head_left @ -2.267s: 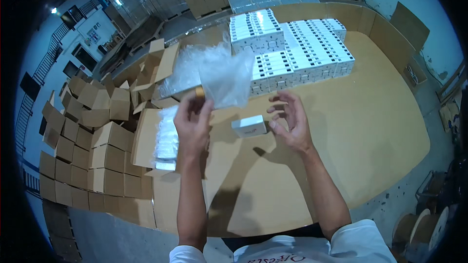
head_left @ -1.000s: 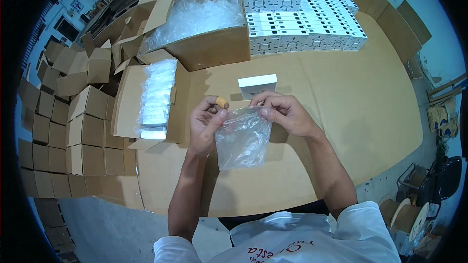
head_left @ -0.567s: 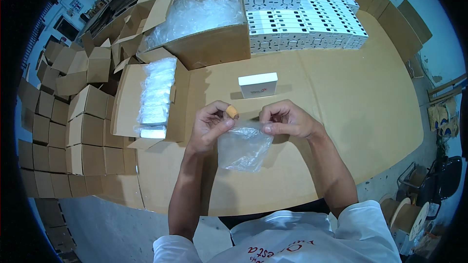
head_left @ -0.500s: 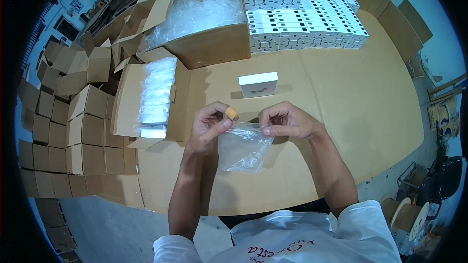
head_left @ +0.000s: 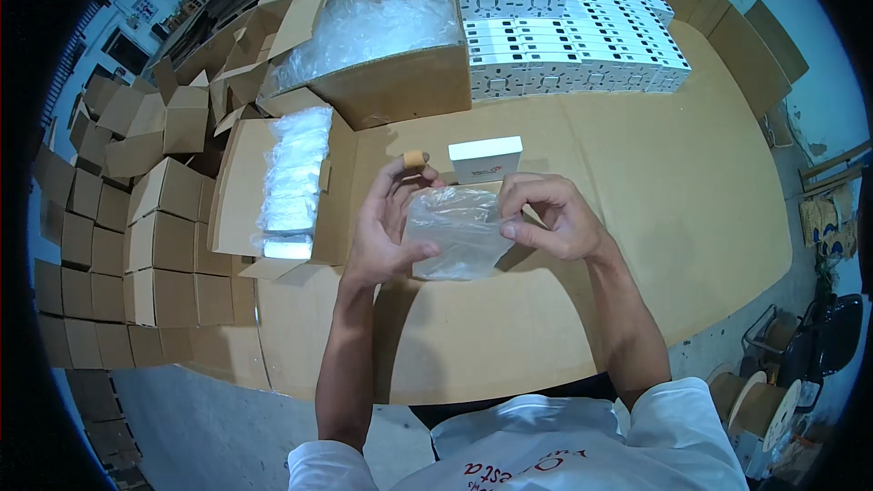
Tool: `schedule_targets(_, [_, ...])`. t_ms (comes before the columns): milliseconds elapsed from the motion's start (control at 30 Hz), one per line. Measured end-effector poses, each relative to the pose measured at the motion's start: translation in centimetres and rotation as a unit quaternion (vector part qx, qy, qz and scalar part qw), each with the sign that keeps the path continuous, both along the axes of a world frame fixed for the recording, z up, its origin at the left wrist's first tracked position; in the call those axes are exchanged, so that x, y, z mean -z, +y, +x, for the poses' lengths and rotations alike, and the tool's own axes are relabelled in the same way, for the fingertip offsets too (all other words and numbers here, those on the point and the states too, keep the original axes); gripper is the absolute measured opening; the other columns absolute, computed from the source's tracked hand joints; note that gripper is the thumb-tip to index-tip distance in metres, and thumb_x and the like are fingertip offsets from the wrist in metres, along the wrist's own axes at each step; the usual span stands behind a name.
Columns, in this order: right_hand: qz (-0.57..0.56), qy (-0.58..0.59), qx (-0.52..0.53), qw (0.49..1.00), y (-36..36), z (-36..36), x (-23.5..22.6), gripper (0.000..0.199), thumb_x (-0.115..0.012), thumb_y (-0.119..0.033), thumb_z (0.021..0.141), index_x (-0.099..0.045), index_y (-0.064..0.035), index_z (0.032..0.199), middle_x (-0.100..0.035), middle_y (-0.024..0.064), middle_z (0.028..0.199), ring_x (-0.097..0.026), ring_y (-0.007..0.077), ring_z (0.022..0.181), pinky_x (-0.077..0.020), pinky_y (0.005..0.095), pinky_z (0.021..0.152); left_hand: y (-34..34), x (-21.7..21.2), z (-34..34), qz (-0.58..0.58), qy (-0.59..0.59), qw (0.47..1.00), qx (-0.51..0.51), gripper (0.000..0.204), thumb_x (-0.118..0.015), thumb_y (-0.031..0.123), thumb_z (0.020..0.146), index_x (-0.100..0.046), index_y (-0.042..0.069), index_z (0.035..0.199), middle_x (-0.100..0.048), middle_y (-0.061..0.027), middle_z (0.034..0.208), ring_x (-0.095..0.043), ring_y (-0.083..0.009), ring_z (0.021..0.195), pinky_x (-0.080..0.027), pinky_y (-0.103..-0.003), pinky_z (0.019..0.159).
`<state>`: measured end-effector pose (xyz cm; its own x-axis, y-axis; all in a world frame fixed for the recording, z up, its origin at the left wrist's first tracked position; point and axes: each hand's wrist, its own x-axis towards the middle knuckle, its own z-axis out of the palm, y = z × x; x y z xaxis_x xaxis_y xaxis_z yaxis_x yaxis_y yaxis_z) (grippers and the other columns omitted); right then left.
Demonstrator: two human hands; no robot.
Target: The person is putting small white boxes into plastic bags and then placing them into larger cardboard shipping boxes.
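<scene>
A clear plastic bag [head_left: 457,235] hangs over the table between my hands. My right hand [head_left: 566,223] pinches its right edge between thumb and bent fingers. At the bag's left side, my left hand [head_left: 375,235] is open, with its thumb apart from its curved fingers; the thumb lies against the bag's front and some fingertips are partly hidden near its upper edge. One left finger wears a tan finger cover [head_left: 414,159]. Just beyond my hands stands a small white box [head_left: 486,162] with a red mark on its front.
To the left, an open carton [head_left: 238,186] holds a row of plastic-wrapped white packs [head_left: 296,173]. Behind it, a large carton [head_left: 400,91] is full of clear bags. Stacked white boxes [head_left: 518,73] stand at the far right. Brown cartons [head_left: 173,245] pile up leftward.
The bag has swung upward and spread out between my hands. My left fingers have let go of its top edge and opened, rising slightly; my right hand still pinches it.
</scene>
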<state>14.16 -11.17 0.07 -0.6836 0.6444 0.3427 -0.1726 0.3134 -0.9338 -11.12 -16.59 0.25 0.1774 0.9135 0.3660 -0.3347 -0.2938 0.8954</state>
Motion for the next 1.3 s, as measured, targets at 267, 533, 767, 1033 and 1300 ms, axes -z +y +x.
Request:
schedule_targets(267, [0.056,0.007,0.039,0.998,-0.5,0.0,-1.3,0.005,-0.071,-0.002,0.079,-0.067,-0.0019,0.079,-0.059,0.0061,0.081,-0.055,0.0151,0.077,-0.0433,0.0291,0.071,-0.7,-0.7,-0.2,-0.235,0.187,0.952,0.064,0.076,-0.082,0.002,0.076,-0.041,0.000,0.140,-0.055,-0.0107,0.129,-0.052,-0.0191,0.122,-0.043,-0.036,0.105])
schedule_targets(533, [0.068,0.045,0.292,0.953,1.3,0.7,0.0,0.024,-0.065,-0.001,0.084,-0.063,-0.0040,0.108,-0.060,0.0073,0.104,-0.057,0.0186,0.092,-0.0454,0.0301,0.077,-0.3,-0.4,-0.4,-0.207,0.225,0.950,0.063,0.060,-0.079,0.005,0.081,-0.050,-0.002,0.133,-0.061,-0.0098,0.123,-0.057,-0.0170,0.114,-0.047,-0.035,0.100])
schedule_targets(767, [0.242,-0.105,0.317,0.911,1.9,-1.2,1.2,0.032,-0.068,0.001,0.083,-0.064,-0.0074,0.113,-0.062,0.0083,0.116,-0.057,0.0256,0.111,-0.0542,0.0374,0.081,-0.4,0.3,-0.8,-0.206,0.226,0.950,0.060,0.055,-0.078,0.006,0.083,-0.052,-0.003,0.131,-0.062,-0.0094,0.121,-0.060,-0.0156,0.109,-0.050,-0.033,0.097])
schedule_targets(1033, [0.162,-0.080,0.342,0.922,1.9,-1.0,1.5,0.023,-0.066,0.006,0.086,-0.061,-0.0012,0.107,-0.064,0.0101,0.102,-0.065,0.0186,0.087,-0.0564,0.0310,0.069,-0.6,-0.1,-0.8,-0.211,0.217,0.951,0.058,0.049,-0.074,0.005,0.086,-0.054,-0.002,0.130,-0.063,-0.0084,0.117,-0.059,-0.0147,0.107,-0.050,-0.033,0.096])
schedule_targets(1300, [-0.160,0.174,0.237,0.942,1.2,-0.2,0.7,0.019,-0.063,0.000,0.093,-0.047,0.0003,0.104,-0.061,0.0131,0.102,-0.068,0.0179,0.089,-0.0626,0.0304,0.072,-0.6,-0.1,-1.5,-0.209,0.224,0.951,0.050,0.049,-0.073,0.005,0.087,-0.053,-0.002,0.131,-0.063,-0.0080,0.118,-0.059,-0.0143,0.107,-0.049,-0.033,0.096])
